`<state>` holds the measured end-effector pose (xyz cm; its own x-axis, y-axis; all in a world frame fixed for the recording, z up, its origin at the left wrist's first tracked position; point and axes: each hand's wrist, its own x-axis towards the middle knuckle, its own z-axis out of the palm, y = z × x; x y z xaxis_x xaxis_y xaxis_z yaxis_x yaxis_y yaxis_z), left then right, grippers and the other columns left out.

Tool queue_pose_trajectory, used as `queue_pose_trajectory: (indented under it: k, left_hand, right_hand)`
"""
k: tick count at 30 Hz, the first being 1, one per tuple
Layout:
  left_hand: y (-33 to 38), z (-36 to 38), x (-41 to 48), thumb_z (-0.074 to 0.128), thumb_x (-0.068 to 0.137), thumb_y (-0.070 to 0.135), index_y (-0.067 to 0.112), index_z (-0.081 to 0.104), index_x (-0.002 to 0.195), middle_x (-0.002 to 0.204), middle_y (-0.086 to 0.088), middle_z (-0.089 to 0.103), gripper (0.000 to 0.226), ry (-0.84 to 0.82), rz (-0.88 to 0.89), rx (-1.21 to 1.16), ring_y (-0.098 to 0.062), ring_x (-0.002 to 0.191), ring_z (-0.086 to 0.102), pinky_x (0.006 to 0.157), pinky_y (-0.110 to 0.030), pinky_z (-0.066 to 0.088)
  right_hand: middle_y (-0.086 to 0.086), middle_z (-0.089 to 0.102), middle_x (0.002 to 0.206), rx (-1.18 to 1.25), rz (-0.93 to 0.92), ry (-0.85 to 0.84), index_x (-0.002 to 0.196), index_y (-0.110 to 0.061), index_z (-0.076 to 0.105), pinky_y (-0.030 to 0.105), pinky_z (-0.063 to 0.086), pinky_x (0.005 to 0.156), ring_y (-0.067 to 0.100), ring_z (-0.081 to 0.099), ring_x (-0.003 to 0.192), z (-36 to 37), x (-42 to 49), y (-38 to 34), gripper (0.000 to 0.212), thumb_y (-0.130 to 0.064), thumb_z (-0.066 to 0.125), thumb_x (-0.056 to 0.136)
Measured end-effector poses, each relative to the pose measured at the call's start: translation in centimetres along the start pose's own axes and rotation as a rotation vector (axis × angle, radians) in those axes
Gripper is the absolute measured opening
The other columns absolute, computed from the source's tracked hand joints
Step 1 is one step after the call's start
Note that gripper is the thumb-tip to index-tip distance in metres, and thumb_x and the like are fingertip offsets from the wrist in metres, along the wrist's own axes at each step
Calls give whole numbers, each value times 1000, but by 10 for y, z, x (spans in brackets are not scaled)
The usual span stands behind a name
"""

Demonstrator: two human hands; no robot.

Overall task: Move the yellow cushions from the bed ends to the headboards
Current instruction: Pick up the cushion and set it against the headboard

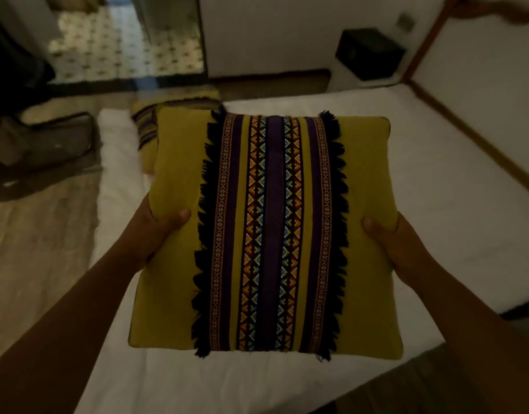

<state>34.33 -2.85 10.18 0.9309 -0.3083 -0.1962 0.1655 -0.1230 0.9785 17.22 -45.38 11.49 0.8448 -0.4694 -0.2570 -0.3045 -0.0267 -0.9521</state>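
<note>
I hold a square yellow cushion [179,279] flat above a white bed [436,204]. A patterned purple and orange band with black fringe runs down its middle. My left hand [155,225] grips its left edge, thumb on top. My right hand [391,234] grips its right edge the same way. A second yellow cushion [145,130] with a similar striped band lies on the bed behind the held one, mostly hidden by it.
A dark box [369,53] stands on a white ledge at the back right. A wooden frame [466,127] borders the bed's right side. Left of the bed lie a pale rug [33,234] and a dark bag [48,141]. Patterned tiles [108,46] show through a doorway.
</note>
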Motion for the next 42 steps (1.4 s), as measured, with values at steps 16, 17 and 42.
queue_pose_trajectory:
  k: [16, 17, 42]
  left_hand:
    - [131, 351, 7, 88, 51, 60, 42, 52, 131, 117, 3, 71, 90, -309, 235, 42, -19, 97, 74, 68, -38, 62]
    - [134, 377, 6, 88, 51, 60, 47, 54, 127, 116, 5, 72, 83, -338, 241, 31, -18, 96, 74, 68, -37, 62]
    - [169, 827, 150, 82, 64, 56, 42, 52, 133, 123, 0, 69, 76, -695, 253, 78, -24, 104, 71, 82, -53, 59]
  right_hand:
    - [8, 65, 129, 96, -204, 327, 141, -24, 49, 58, 54, 93, 33, 66, 112, -347, -77, -6, 71, -44, 72, 76]
    - [9, 65, 129, 102, -202, 344, 140, -24, 49, 58, 53, 94, 33, 66, 113, -370, -83, -2, 70, -44, 71, 77]
    - [-4, 74, 115, 206, -151, 717, 124, -36, 59, 38, 62, 70, 21, 75, 96, -711, -18, 63, 60, -48, 80, 69]
